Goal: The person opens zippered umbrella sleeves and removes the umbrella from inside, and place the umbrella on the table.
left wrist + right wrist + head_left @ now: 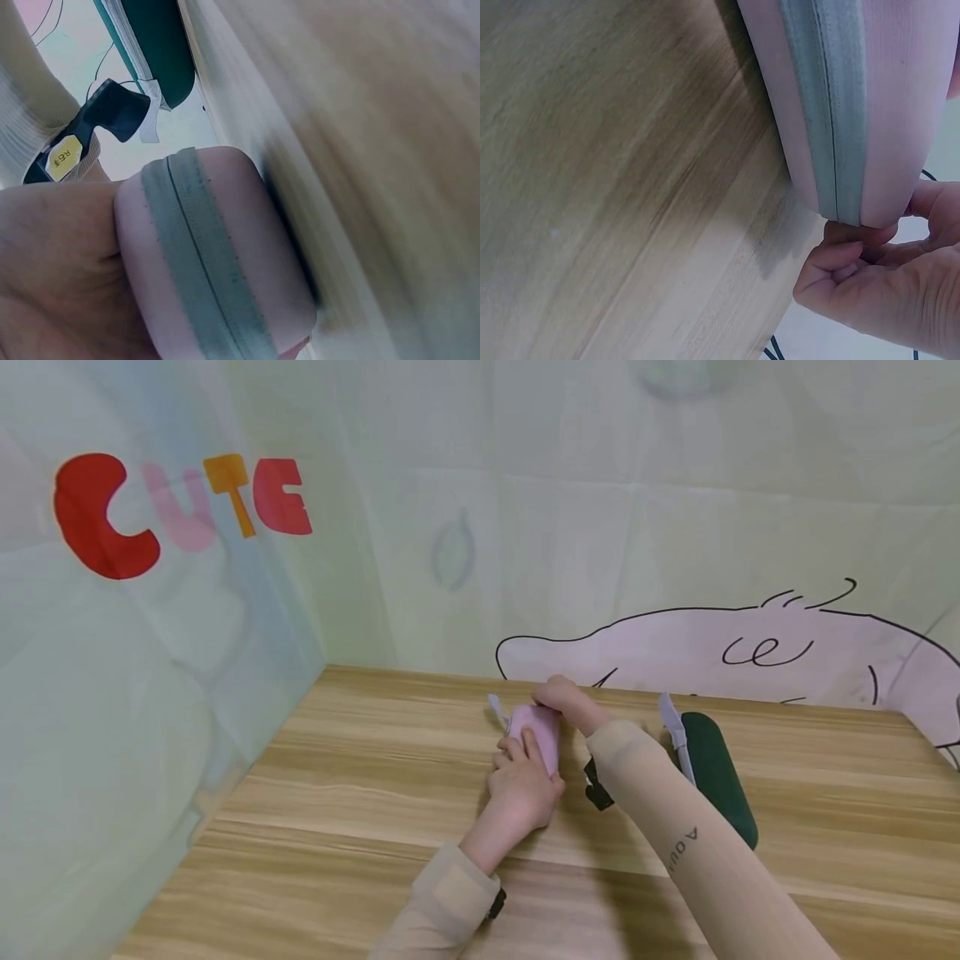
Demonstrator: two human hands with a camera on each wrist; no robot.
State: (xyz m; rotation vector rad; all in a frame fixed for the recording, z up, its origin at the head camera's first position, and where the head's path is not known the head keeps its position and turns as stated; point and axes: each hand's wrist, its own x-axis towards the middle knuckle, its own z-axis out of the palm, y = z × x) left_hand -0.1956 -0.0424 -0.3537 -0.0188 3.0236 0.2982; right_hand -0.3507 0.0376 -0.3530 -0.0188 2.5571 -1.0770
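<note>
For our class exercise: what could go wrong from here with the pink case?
The pink case may slide if the left grip on its top slackens.
The right grip, curled at the zip's end, might slip off.
The right sleeve, overlapping the green case in the head view, could nudge it.

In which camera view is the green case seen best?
The head view: most of the green case shows, though the right sleeve hides part. The left wrist view has only one end, cut by the frame; the right wrist view, none.
</note>
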